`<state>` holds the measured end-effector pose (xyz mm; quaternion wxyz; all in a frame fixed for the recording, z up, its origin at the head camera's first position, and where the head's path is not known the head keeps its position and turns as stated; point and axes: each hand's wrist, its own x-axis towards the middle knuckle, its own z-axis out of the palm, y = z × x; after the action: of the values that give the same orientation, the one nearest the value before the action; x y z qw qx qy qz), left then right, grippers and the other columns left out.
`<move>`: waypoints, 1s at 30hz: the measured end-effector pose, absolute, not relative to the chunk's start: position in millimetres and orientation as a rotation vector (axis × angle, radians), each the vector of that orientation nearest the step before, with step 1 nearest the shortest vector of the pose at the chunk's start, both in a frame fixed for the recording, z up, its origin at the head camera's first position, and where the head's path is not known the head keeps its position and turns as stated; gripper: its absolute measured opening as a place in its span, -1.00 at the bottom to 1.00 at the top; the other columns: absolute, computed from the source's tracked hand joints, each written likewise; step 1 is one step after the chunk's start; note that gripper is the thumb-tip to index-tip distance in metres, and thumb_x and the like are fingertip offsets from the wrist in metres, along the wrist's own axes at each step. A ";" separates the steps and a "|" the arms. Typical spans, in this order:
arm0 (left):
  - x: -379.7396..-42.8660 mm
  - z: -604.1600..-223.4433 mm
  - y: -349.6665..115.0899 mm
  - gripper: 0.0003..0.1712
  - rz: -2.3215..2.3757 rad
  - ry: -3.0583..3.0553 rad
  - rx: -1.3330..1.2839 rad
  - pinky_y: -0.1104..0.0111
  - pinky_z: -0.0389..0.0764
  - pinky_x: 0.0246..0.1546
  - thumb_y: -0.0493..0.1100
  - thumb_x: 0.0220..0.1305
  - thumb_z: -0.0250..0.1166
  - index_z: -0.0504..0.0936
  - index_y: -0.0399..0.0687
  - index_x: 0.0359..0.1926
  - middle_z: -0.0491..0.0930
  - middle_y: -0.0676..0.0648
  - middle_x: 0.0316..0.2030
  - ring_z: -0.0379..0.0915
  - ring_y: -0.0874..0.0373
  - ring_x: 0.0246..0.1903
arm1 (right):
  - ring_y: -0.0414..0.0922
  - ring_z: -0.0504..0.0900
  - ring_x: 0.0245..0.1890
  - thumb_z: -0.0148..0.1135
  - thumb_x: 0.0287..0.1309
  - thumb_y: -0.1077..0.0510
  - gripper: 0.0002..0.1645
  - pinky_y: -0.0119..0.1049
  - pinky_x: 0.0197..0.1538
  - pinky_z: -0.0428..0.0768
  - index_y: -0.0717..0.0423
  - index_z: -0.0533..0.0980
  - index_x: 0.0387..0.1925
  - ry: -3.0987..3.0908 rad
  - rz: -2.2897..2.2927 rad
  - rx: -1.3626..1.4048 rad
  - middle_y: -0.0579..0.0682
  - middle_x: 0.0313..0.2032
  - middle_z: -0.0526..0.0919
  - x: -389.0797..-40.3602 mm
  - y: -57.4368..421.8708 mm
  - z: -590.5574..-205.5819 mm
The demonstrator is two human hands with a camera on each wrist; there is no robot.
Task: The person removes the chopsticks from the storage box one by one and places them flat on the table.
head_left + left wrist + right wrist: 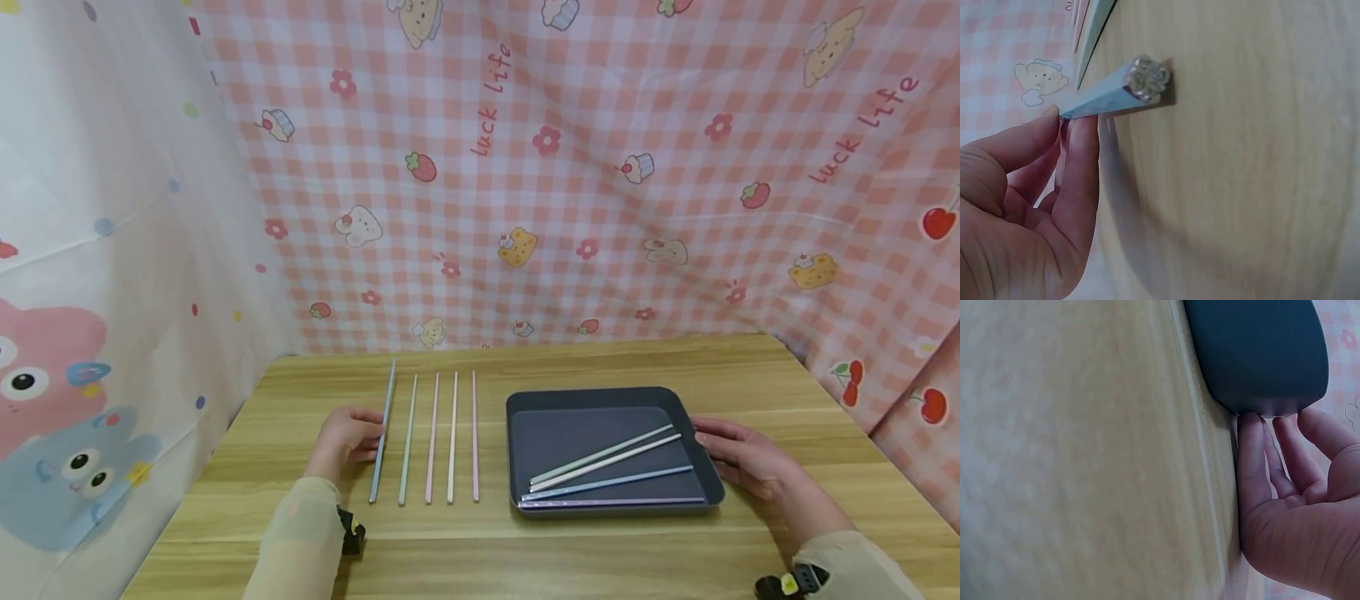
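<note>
My left hand (351,436) pinches a blue chopstick (383,433) between thumb and fingers, at the left end of a row. In the left wrist view the chopstick's patterned silver end (1149,80) points toward the camera, just over the table. To its right lie a green chopstick (408,440), a pink one (432,440), a white one (452,440) and a purple-pink one (475,437), roughly parallel. My right hand (750,457) touches the right side of a dark grey tray (585,398), its fingers fairly straight against the outer wall.
Inside the tray lie a green chopstick (600,455), a white one (606,462), a blue one (607,482) and a purple one (611,502), slanted and close together. Behind the wooden table (450,558) hangs a pink checked cloth (480,200); a white curtain (150,250) hangs at left.
</note>
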<state>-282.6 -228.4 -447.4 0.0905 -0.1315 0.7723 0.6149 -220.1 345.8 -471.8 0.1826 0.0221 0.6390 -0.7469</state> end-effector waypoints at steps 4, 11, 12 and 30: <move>-283.0 -448.4 -227.9 -0.71 1.806 2.302 -0.417 0.33 0.64 -0.54 -0.49 0.22 0.26 0.52 -0.52 -0.02 0.57 -0.05 -0.57 0.50 0.18 -0.59 | -0.25 0.64 -0.16 0.19 0.38 0.23 -0.69 -0.33 -0.09 0.62 -0.31 0.69 -0.18 1.805 -2.104 0.072 -0.25 -0.16 0.69 -220.2 345.0 -470.3; -281.1 -450.2 -227.2 -0.71 1.787 2.335 -0.432 0.37 0.62 -0.52 -0.48 0.21 0.29 0.53 -0.53 -0.04 0.57 -0.03 -0.56 0.50 0.19 -0.56 | -0.25 0.65 -0.15 0.14 0.40 0.25 -0.65 -0.33 -0.08 0.62 -0.31 0.69 -0.19 1.743 -2.130 0.016 -0.23 -0.16 0.70 -221.2 346.5 -472.3; -281.0 -450.4 -227.2 -0.71 1.791 2.336 -0.433 0.37 0.62 -0.52 -0.48 0.21 0.29 0.54 -0.53 -0.05 0.58 -0.03 -0.55 0.50 0.19 -0.55 | -0.25 0.65 -0.15 0.14 0.40 0.25 -0.65 -0.33 -0.08 0.63 -0.31 0.69 -0.18 1.743 -2.132 0.006 -0.23 -0.16 0.69 -221.3 346.7 -473.1; -281.3 -453.6 -226.2 -0.72 1.777 2.374 -0.453 0.38 0.63 -0.52 -0.46 0.18 0.34 0.57 -0.51 -0.08 0.58 -0.03 -0.56 0.52 0.20 -0.55 | -0.28 0.65 -0.16 0.14 0.40 0.25 -0.64 -0.34 -0.08 0.63 -0.34 0.68 -0.20 1.751 -2.147 -0.005 -0.24 -0.17 0.70 -222.5 348.6 -476.6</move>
<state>-281.3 -226.2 -453.6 0.0710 -0.1505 0.7893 0.5910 -222.5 348.6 -476.6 0.1844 -0.0018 0.6212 -0.7617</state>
